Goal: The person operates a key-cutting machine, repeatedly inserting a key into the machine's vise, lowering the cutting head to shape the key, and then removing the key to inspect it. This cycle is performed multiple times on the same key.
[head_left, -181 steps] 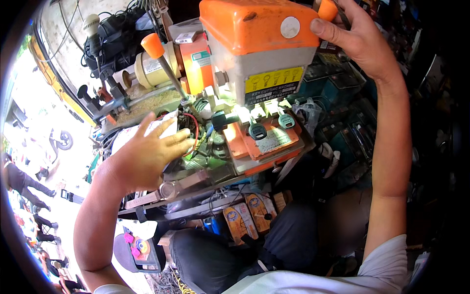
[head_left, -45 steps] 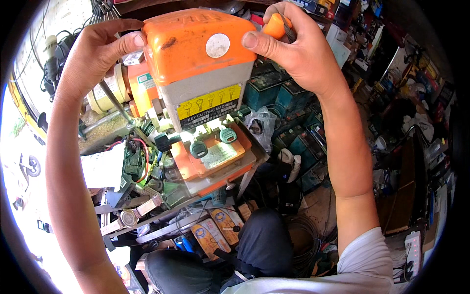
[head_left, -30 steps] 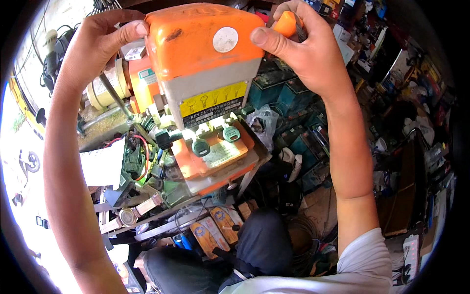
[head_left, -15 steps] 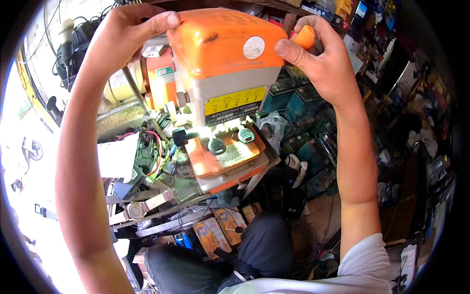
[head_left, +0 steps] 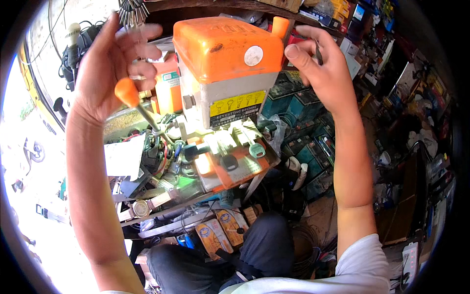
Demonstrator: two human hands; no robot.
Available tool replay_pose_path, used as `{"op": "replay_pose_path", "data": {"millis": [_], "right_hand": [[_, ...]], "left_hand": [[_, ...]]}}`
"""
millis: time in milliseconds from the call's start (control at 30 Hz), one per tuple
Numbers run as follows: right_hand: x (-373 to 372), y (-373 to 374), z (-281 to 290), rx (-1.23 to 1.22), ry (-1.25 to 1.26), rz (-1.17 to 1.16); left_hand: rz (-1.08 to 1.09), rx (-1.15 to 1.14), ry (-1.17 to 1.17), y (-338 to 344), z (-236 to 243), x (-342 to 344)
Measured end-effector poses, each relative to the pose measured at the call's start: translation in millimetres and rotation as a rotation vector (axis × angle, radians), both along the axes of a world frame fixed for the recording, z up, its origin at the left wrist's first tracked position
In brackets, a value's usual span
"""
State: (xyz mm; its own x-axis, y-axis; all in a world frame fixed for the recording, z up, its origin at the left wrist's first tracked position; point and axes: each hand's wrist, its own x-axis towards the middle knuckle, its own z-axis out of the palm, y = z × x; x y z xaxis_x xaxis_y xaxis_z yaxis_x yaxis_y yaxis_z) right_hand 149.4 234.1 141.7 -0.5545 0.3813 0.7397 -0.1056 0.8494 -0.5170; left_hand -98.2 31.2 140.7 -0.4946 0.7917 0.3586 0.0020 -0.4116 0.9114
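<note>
A key-cutting machine with an orange cover (head_left: pixel 220 46) and grey body stands before me. Its orange carriage (head_left: pixel 232 169) below holds a green-headed key (head_left: pixel 255 149) and a dark-headed key (head_left: pixel 228 162). My left hand (head_left: pixel 110 66) is raised left of the machine, fingers half curled at a bunch of keys (head_left: pixel 131 9) hanging from above. An orange-knobbed lever (head_left: pixel 127 92) crosses in front of its palm. My right hand (head_left: pixel 325 71) is to the right of the cover, just beside a second orange knob (head_left: pixel 280 25), pinching a thin dark piece (head_left: pixel 318 50).
A yellow-orange unit (head_left: pixel 166 93) and tangled wires (head_left: pixel 161 152) sit left of the machine. Key-blank packets (head_left: pixel 220 230) lie below it, above my dark-trousered knees. Shelves of boxes (head_left: pixel 382 29) crowd the right. A bright street lies at the left.
My left hand left the cover's top-left corner and rose to the hanging keys. My right hand came off the right orange knob and now sits just beside it.
</note>
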Motion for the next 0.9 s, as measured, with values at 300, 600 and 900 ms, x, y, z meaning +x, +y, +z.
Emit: {"op": "replay_pose_path", "data": {"millis": [300, 600, 900], "right_hand": [[37.4, -47.4, -42.5, -0.633, -0.300, 0.339], [33.3, -57.4, -47.9, -0.839, -0.458, 0.481], [16.9, -67.2, -62.8, 0.230, -0.462, 0.109]], "left_hand": [[0.175, -0.386, 0.789, 41.3, -74.2, -31.1], [0.340, -0.334, 0.322, 47.4, -56.0, -44.3], [0.753, 0.117, 0.023, -33.7, -118.1, 98.1]]}}
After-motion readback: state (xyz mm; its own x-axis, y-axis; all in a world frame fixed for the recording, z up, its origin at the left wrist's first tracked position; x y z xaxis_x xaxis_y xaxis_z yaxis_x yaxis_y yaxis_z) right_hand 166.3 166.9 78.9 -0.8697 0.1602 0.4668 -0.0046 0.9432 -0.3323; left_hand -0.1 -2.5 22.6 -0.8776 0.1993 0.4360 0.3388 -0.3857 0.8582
